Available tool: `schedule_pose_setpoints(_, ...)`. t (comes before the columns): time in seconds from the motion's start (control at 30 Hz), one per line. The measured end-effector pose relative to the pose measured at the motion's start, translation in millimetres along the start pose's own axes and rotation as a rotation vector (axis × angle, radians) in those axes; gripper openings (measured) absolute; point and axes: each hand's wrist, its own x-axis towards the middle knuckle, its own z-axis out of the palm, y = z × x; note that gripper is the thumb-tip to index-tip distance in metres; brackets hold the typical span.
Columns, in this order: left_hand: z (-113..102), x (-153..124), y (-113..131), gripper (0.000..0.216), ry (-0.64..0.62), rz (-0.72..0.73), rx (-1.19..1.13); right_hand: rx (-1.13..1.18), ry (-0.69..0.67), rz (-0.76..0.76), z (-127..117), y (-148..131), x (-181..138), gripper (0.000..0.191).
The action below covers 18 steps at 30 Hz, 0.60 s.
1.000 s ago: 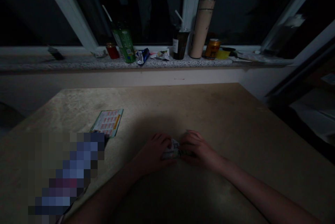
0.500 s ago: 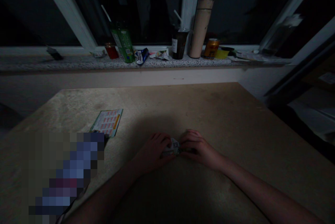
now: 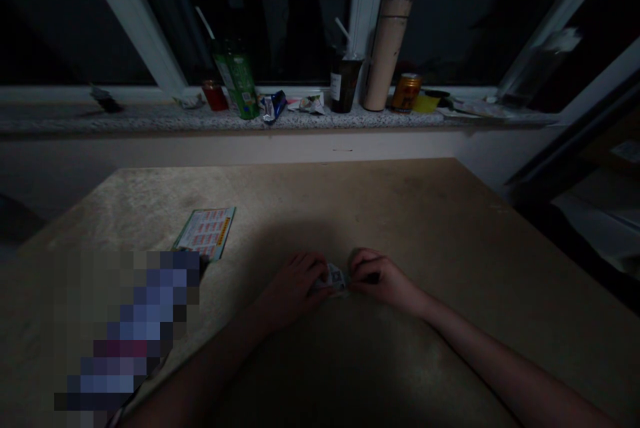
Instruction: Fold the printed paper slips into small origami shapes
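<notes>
Brown table filled the lower view; speckled windowsill ran behind it, pink flask upright on top. Left hand had fingers closed on the left end of a small printed paper; right hand pinched its right edge. Printed card lay further left. Paper sat between both hands, low over the tabletop, partly hidden.

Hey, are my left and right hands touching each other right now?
Apart. The head view shows a gap between the left hand and the right hand, with part of the small printed piece visible there.
</notes>
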Motion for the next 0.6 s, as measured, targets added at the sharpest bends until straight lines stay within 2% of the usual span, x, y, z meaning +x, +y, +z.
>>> schedule_pose_setpoints(0.07, 1, 0, -1, 0.017, 0.008, 0.002, 0.010, -0.053, 0.040, 0.020, 1, -2, 0, 0.002)
schedule_pose_setpoints(0.2, 3, 0, -3, 0.016, 0.011, 0.006, 0.018, -0.220, 0.087, 0.010, 5, -5, -1, 0.013)
schedule_pose_setpoints(0.3, 3, 0, -3, 0.016, 0.011, 0.005, 0.019, -0.235, 0.066, -0.023, 9, -4, -1, 0.019)
schedule_pose_setpoints(0.4, 3, 1, -2, 0.016, 0.008, 0.000, 0.024, -0.125, 0.065, -0.029, 13, -2, 0, 0.006)
schedule_pose_setpoints(0.5, 0, 0, -1, 0.017, 0.023, -0.013, -0.023, 0.093, 0.119, 0.037, 16, -2, 0, 0.011)
schedule_pose_setpoints(0.6, -3, -3, 1, 0.026, 0.052, -0.050, -0.146, 0.291, 0.237, 0.126, 18, -7, 0, 0.013)
